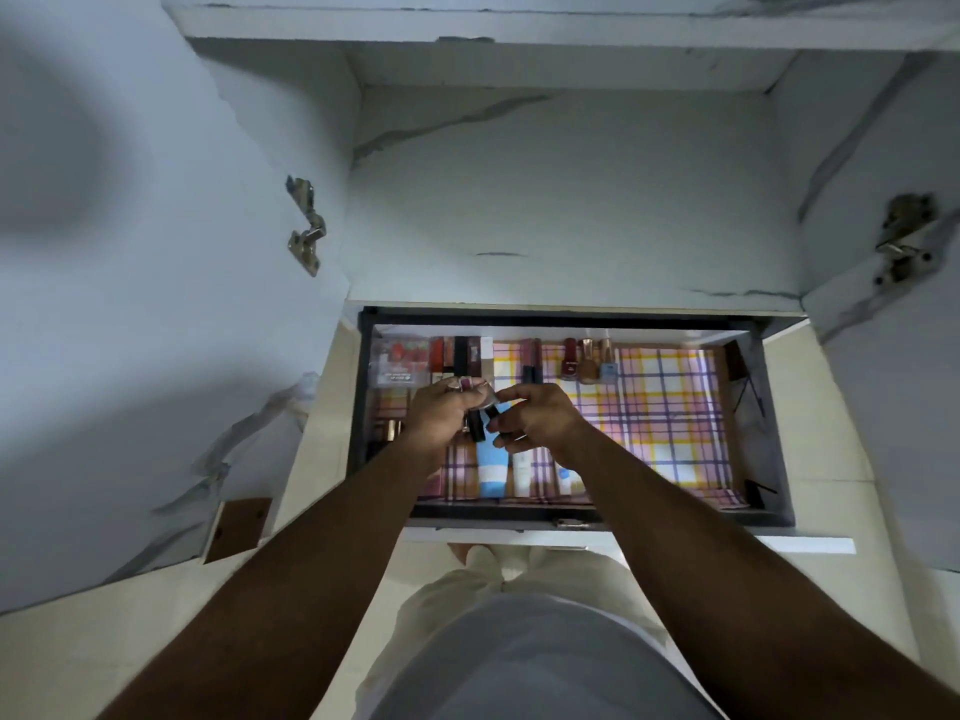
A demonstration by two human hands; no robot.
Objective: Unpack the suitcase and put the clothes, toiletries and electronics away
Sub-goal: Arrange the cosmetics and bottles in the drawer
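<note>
An open drawer (769,423) with a plaid liner (670,413) holds cosmetics. Both my hands hover over its left half. My left hand (441,415) grips several small cosmetic tubes (475,426), dark and maroon. My right hand (540,418) pinches the end of one dark tube in that bunch. Under my hands lie a blue tube (491,472) and white tubes (522,472) along the front edge. Lipsticks (457,353) and nail polish bottles (587,361) line the back edge. A clear box of red items (400,363) fills the back left corner.
The drawer sticks out of a white marbled cupboard with both doors (130,304) swung open, hinges (306,226) showing. The liner's right half is bare. Cream floor tiles (821,444) surround the drawer, and my legs stand just in front of it.
</note>
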